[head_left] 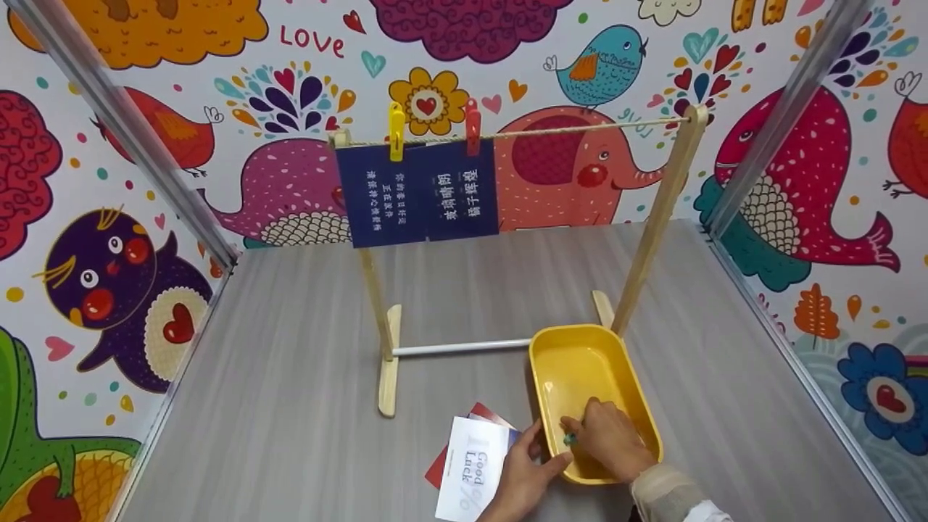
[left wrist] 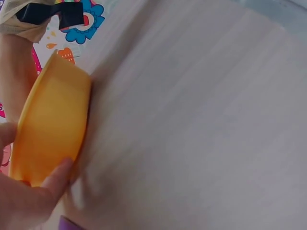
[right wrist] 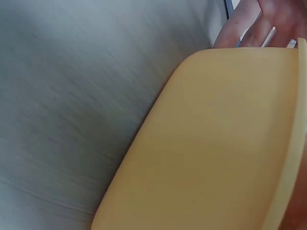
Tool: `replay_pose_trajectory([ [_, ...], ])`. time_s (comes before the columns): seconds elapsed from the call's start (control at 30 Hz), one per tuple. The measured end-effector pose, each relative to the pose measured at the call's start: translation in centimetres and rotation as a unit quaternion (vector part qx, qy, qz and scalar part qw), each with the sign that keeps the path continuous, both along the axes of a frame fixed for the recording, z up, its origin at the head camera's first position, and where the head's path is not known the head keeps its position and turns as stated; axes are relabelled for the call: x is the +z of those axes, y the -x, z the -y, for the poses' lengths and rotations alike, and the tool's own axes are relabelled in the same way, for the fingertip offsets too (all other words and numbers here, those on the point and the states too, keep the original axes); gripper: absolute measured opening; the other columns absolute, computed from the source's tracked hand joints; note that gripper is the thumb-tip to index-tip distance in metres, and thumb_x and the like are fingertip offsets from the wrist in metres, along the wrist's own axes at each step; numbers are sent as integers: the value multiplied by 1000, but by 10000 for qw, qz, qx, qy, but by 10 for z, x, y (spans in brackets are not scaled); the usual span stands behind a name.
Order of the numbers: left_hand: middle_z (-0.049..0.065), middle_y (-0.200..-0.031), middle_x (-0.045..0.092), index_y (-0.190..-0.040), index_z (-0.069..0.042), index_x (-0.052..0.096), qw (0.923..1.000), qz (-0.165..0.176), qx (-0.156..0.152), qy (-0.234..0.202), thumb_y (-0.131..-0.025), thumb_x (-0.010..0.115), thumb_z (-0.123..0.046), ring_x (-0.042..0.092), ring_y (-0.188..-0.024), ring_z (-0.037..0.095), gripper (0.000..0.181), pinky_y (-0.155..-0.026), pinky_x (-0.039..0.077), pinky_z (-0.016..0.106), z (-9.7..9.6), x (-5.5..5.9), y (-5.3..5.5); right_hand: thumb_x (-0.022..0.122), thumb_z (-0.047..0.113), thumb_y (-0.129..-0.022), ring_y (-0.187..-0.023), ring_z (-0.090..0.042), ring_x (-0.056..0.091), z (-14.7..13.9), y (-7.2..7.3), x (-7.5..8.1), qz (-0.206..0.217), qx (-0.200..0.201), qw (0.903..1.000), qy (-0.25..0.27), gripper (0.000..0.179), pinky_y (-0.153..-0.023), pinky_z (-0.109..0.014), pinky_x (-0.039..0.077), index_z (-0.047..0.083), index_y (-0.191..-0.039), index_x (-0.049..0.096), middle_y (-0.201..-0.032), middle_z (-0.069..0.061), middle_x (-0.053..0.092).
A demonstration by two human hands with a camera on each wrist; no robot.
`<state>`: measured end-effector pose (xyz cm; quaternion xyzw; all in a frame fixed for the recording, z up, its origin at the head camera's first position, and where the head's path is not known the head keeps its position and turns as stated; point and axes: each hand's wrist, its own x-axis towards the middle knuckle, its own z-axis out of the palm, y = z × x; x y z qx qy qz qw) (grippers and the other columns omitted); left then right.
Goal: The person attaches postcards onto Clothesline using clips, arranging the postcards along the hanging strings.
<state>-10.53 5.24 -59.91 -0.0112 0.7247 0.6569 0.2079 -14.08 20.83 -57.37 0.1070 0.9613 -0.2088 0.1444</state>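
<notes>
A yellow plastic basin [head_left: 583,362] stands on the table in front of me. My left hand [head_left: 525,467] grips its near left side, thumb at the rim and fingers against the outer wall. In the left wrist view the left hand [left wrist: 36,199] is on the outside of the basin [left wrist: 57,117]. My right hand [head_left: 612,435] reaches inside, fingers curled, pinching a small green clothespin [head_left: 570,438] mostly hidden by the fingers. The right wrist view shows chiefly the basin's outer wall [right wrist: 201,134], with left-hand fingers [right wrist: 240,26] beyond it.
Behind stands a wooden rack [head_left: 660,217] with a rope [head_left: 580,129]. Dark blue cards [head_left: 424,196] hang there from a yellow clothespin [head_left: 396,134] and a red clothespin [head_left: 473,129]. A white "Good Luck" card [head_left: 467,464] lies over a red card [head_left: 436,467] left of the basin.
</notes>
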Motion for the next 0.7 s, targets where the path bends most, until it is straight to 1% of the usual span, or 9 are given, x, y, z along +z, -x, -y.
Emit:
replay_pose_trajectory([
  [0.17, 21, -135, 62, -148, 7, 39, 10000, -4, 77, -57, -85, 79, -19, 66, -118, 28, 78, -91, 58, 31, 1, -2, -2, 74, 30, -91, -54, -15, 54, 1, -1, -3, -72, 92, 9999, 34, 34, -51, -23, 42, -1, -89, 63, -63, -4, 55],
  [0.27, 18, -132, 65, -148, 4, 42, 9998, 143, 140, 54, -84, 80, -22, 67, -116, 25, 78, -90, 59, 31, 0, -2, -2, 75, 23, -89, -51, -15, 53, 1, -1, -2, -89, 82, 9998, 155, 27, -49, -23, 40, 0, -83, 64, -60, -3, 54],
  [0.37, 14, -128, 68, -147, 2, 44, 9995, 217, 177, 128, -84, 81, -25, 68, -113, 22, 78, -89, 59, 30, 0, -1, -2, 75, 15, -86, -51, -16, 52, 0, -2, -1, -242, 165, 9993, 243, 20, -48, -24, 39, 0, -81, 63, -59, -3, 53],
  [0.43, 12, -124, 70, -146, 2, 46, 9996, 173, 204, 86, -84, 81, -25, 68, -110, 20, 76, -87, 58, 29, 1, -2, -2, 75, 11, -84, -53, -17, 51, -1, -3, 0, -357, 244, 9988, 247, 18, -50, -26, 40, 0, -81, 61, -61, -4, 52],
  [0.5, 10, -119, 72, -145, 3, 47, 9997, 93, 220, 30, -84, 81, -25, 69, -106, 17, 75, -83, 58, 27, 2, -3, -2, 73, 8, -82, -54, -18, 52, -2, -4, 1, -384, 246, 9986, 276, 16, -50, -27, 40, 1, -81, 59, -63, -4, 52],
  [0.63, 6, -111, 73, -142, 5, 49, 9997, -26, 255, -60, -83, 82, -24, 68, -100, 14, 74, -78, 56, 24, 3, -5, -5, 69, 7, -84, -58, -20, 53, -2, -7, 4, -282, 181, 9990, 305, 15, -51, -29, 42, -1, -88, 58, -68, -6, 54],
  [0.7, 6, -110, 73, -141, 6, 50, 9996, -31, 283, -49, -83, 82, -25, 68, -99, 14, 73, -78, 56, 24, 2, -5, -6, 68, 7, -84, -58, -21, 53, -2, -9, 6, -281, 195, 9990, 276, 12, -51, -30, 42, 0, -86, 58, -68, -6, 54],
])
